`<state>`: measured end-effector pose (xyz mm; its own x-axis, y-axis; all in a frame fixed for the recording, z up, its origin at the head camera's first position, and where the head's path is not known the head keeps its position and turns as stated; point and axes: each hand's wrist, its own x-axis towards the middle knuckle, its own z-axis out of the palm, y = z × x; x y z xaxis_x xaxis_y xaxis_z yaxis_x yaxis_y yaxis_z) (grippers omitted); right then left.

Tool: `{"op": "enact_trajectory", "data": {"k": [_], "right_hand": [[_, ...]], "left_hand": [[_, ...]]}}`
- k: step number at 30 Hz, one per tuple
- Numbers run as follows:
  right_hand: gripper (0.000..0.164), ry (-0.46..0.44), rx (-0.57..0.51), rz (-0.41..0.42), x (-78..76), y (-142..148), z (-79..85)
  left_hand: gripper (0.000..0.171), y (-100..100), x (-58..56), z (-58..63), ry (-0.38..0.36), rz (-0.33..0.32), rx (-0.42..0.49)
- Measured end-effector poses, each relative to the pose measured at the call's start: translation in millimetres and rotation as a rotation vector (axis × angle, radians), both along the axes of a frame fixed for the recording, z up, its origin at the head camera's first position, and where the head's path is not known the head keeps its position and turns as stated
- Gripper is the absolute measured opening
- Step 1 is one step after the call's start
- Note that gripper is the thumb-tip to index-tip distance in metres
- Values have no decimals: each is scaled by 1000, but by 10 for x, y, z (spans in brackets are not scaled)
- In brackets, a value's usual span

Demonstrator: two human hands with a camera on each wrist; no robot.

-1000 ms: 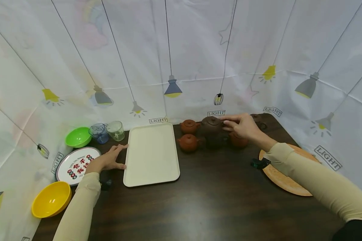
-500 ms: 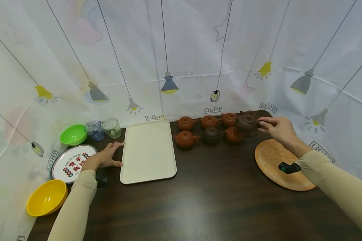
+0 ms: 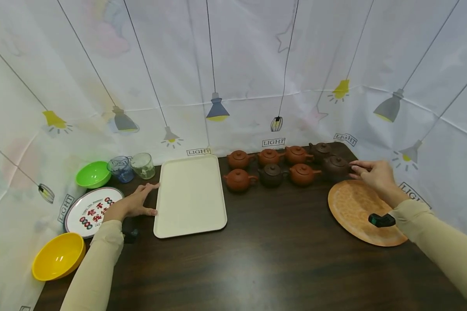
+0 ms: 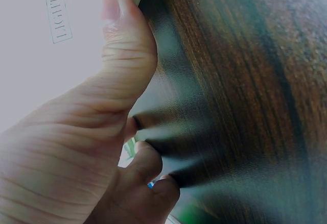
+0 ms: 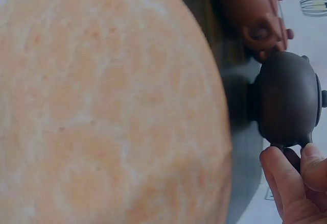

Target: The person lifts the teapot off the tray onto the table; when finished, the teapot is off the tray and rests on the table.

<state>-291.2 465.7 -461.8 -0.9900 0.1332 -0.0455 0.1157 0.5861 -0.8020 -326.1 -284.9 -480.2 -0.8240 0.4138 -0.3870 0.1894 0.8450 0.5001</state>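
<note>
My right hand (image 3: 375, 176) pinches the handle of a dark brown teapot (image 3: 336, 167) at the right end of the front row. In the right wrist view, finger and thumb grip the handle of that dark teapot (image 5: 288, 99). My left hand (image 3: 132, 203) rests at the left edge of a cream tray (image 3: 190, 196), with thumb and index finger touching the edge. The left wrist view shows the thumb against the tray's corner. Beside the held teapot stand red-brown teapots (image 3: 301, 174) and another dark teapot (image 3: 271, 175).
At the left are a green bowl (image 3: 93, 174), a blue glass (image 3: 121, 169), a clear glass (image 3: 142, 166), a patterned oval plate (image 3: 78, 216) and a yellow bowl (image 3: 58, 257). A round orange-brown board (image 3: 358, 216) lies under my right forearm. A printed curtain (image 3: 245, 65) encloses the table.
My right hand has carried the dark teapot rightward from above the middle of the teapots and lowered it at the front row's right end. The left hand stays at the tray.
</note>
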Motion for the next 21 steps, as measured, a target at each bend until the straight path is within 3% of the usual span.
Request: {"op": "enact_trajectory", "data": {"k": [8,14,17,21], "right_hand": [[45,-50,97,-34,-41,-5,-213],[44,-43,44,-33,-62,-15,-289],[46,-62,65,24,-55,11,-249],[59,-120,258,145,-52,59,-16]], "left_hand": [[110,35,33,-3,-1,0,12],[111,34,31,4,3,-4,12],[111,16,34,13,2,0,21],[110,-20,32,32,-10,-15,34]]}}
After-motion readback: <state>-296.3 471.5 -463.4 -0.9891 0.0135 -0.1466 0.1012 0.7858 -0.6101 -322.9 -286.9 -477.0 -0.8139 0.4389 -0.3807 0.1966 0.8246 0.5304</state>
